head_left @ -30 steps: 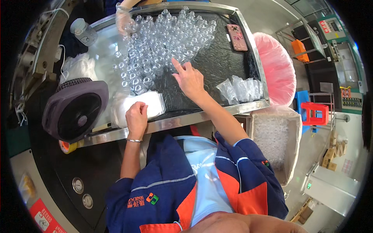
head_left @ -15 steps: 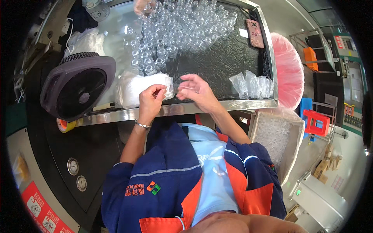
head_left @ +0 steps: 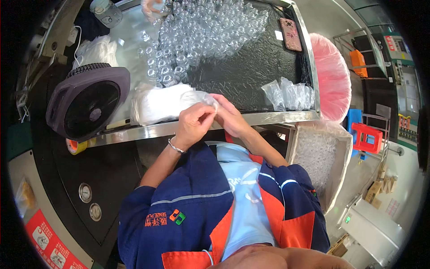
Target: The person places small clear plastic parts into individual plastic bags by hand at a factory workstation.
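Item: clear plastic bag [head_left: 197, 97], thin and limp, located at the near edge of the table [head_left: 206, 123], just right of a stack of white bags [head_left: 159, 104]. It is held between both hands, probably because so flimsy a film cannot be steadied by one alone.

Left hand [head_left: 195, 122]: thumb and forefinger are pressed together, the bag's edge apparently pinched between them.

Right hand [head_left: 231, 119]: set against the bag from the other side; fingers partly hidden behind film and left hand, so whether they are closed cannot be told.

Stack: laid flat in front of the body, presumably for easy reach.

Clear plastic pieces [head_left: 210, 33]: heaped loosely beyond the stack on black sheeting [head_left: 251, 76], by which scuffing is perhaps prevented.

Filled bags [head_left: 291, 96]: grouped at the right corner, seemingly to be kept apart from the loose heap.

Phone [head_left: 291, 35]: pink-cased, laid at the right rim, well apart from the hands.

Co-worker's hand [head_left: 151, 10]: gloved, placed at the heap's far left.
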`<state>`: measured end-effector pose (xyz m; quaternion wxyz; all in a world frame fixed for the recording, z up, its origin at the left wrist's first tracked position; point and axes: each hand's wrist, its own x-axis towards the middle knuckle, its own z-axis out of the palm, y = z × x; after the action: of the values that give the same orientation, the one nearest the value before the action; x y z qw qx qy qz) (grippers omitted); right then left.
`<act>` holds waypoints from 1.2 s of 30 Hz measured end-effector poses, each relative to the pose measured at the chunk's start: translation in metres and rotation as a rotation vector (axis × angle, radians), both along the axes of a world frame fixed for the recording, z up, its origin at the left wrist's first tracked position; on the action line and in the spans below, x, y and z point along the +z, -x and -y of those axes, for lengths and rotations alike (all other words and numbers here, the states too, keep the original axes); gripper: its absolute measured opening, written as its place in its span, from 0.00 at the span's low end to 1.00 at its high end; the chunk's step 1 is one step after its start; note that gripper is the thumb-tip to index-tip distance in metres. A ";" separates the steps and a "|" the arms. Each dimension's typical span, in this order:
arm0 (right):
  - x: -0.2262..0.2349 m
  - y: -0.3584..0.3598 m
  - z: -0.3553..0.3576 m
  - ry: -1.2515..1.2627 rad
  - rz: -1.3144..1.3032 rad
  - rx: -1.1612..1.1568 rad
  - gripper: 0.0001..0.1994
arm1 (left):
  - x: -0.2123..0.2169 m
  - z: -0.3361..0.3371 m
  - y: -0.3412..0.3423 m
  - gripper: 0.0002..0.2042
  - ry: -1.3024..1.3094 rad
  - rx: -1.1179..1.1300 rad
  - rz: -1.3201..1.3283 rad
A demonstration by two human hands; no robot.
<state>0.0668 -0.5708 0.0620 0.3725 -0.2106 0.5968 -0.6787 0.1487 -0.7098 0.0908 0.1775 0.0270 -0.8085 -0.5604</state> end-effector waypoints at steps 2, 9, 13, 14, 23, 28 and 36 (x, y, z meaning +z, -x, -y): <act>0.012 -0.005 -0.009 0.236 0.723 -0.050 0.28 | -0.001 -0.003 0.001 0.02 -0.027 -0.057 0.026; 0.023 0.000 -0.011 0.253 0.488 0.008 0.32 | -0.019 -0.018 0.002 0.04 0.284 -0.197 -0.034; 0.017 0.022 -0.025 0.015 -0.163 0.035 0.27 | -0.010 -0.015 0.004 0.07 0.276 -0.198 -0.056; 0.013 0.029 -0.030 -0.174 -0.739 -0.045 0.25 | -0.005 -0.012 0.008 0.08 0.245 -0.168 -0.044; 0.027 0.064 -0.060 -0.859 -1.395 -0.331 0.19 | -0.016 0.060 -0.009 0.12 0.572 0.273 0.262; 0.041 0.094 0.012 -0.730 -1.247 -0.390 0.26 | -0.028 0.062 -0.009 0.09 0.594 0.330 0.320; -0.018 0.104 0.035 -0.725 -1.192 -0.507 0.23 | -0.036 0.069 -0.015 0.05 0.191 0.391 0.338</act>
<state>-0.0371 -0.6063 0.0440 -0.1363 -0.2629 0.9148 -0.2748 0.1632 -0.7788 0.0549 0.1469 0.2588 -0.8553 -0.4241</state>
